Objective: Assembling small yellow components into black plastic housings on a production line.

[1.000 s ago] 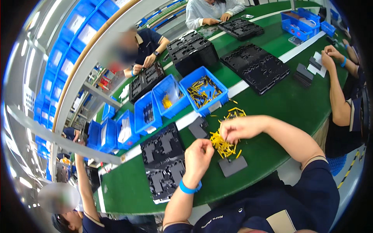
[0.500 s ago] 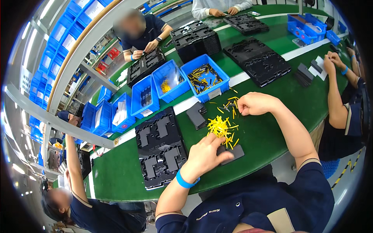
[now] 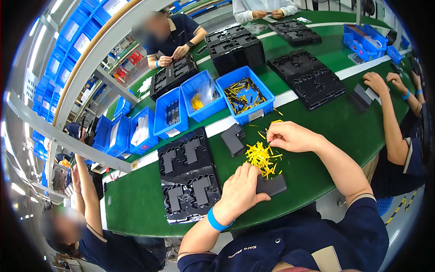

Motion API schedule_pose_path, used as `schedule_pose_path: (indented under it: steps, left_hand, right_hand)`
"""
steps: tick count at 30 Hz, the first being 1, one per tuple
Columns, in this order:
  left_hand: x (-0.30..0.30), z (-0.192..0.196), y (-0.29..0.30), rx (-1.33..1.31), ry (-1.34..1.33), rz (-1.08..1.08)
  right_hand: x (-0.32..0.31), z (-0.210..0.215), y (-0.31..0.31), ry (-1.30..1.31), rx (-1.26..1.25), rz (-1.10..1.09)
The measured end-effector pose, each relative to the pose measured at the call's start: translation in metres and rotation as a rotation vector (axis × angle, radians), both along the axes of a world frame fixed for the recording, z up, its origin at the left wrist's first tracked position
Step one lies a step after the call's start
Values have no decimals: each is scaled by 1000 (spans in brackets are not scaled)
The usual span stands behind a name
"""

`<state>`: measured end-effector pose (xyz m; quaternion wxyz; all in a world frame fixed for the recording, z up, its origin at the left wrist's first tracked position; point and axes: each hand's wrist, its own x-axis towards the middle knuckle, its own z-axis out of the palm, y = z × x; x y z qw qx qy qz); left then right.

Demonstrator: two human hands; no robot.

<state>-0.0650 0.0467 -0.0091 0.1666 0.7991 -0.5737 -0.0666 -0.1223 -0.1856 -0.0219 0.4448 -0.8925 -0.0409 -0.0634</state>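
A loose pile of small yellow pins [image 3: 262,157] lies on the green counter [image 3: 335,127] between my two hands, with a flat dark grey block [image 3: 271,185] just below it. My left hand [image 3: 242,188] is curled over the block's left end, pressing it to the counter, while my right hand [image 3: 290,136] pinches at the pile's upper edge; I cannot tell whether it holds a pin. A black moulded tray [image 3: 188,174] sits just left, and blue bins [image 3: 247,93] stand beyond.
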Motion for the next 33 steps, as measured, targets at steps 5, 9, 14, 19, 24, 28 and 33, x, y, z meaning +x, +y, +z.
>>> schedule_pose_path:
  steps: [5, 9, 14, 19, 24, 28, 33]
  left_hand:
    - [18, -6, -5, -193, 346, 133]
    - [25, -19, -18, -530, 846, 302]
    - [24, -15, -25, -606, 322, 207]
    - [23, -14, -21, -512, 418, 386]
    - [31, -27, -21, -438, 762, 308]
    - [26, -26, -24, -455, 872, 303]
    - [29, -30, -24, -434, 765, 263]
  right_hand:
    - [4, -10, 6, -99, 148, -45]
    - [9, -15, 9, 40, 636, -79]
    - [10, -6, 23, -51, 618, -243]
    - [10, -9, 28, -163, 536, -288]
    - [8, -3, 38, -91, 711, -196]
    - [8, -8, 48, -34, 691, -110]
    - [9, -9, 51, 18, 619, -176]
